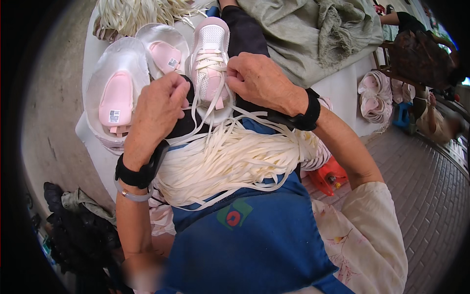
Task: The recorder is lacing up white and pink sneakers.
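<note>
A white and pink sneaker (211,36) stands upright in front of me with its toe pointing away. A cream shoelace (210,62) criss-crosses its front, and loose lengths hang down beside the tongue. My left hand (162,104) is closed in a pinch just left of the sneaker, at one lace length. On the other side my right hand (262,81) is also closed, its fingertips pinching close to the lace at the sneaker's edge. The fingertips partly hide the lace. A thick bundle of cream laces (230,157) lies across my lap, over a blue apron (254,245).
Left of the sneaker sit two white shell-shaped pieces (98,63) with pink pads inside. Another lace heap (142,17) lies at the far left. Grey-green cloth (303,39) covers the far right. Stacked pink shoe parts (376,98) and another person (433,120) are at the right.
</note>
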Motion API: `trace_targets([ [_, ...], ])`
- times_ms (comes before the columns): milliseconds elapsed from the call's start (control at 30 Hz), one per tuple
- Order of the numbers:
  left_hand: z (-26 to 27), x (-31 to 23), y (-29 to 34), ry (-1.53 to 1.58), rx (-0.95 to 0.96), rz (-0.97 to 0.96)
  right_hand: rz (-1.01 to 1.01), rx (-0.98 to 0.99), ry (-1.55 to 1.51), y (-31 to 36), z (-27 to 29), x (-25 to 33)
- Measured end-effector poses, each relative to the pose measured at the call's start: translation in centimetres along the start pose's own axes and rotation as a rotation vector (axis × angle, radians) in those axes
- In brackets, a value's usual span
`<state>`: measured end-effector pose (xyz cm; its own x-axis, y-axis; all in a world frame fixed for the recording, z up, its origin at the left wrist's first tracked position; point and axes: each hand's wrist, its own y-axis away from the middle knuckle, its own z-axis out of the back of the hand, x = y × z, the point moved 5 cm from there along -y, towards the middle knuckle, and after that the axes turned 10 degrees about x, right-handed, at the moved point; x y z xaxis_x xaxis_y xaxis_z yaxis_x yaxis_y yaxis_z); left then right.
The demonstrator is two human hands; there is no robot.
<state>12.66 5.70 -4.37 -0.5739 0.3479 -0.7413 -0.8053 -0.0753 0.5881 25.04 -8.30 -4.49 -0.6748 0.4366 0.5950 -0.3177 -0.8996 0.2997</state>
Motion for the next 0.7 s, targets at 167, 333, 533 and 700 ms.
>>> trace_targets([
  [167, 1.0, -0.5, -2.9, -0.285, -0.268, -0.291, 0.032, -0.054, -0.066, 0.3, -0.4, 0.4],
  [333, 0.1, -1.7, -2.9, -0.351, -0.314, -0.369, 0.027, -0.077, -0.034, 1.2, -1.3, 0.2],
  [533, -0.2, -2.3, -2.9, -0.466, -0.309, -0.394, 0.07, -0.123, -0.053, 1.2, -1.6, -0.4],
  [700, -0.5, -3.7, -3.6, -0.723, -0.274, -0.38, 0.042, -0.108, -0.082, 1.3, -1.8, -0.5],
])
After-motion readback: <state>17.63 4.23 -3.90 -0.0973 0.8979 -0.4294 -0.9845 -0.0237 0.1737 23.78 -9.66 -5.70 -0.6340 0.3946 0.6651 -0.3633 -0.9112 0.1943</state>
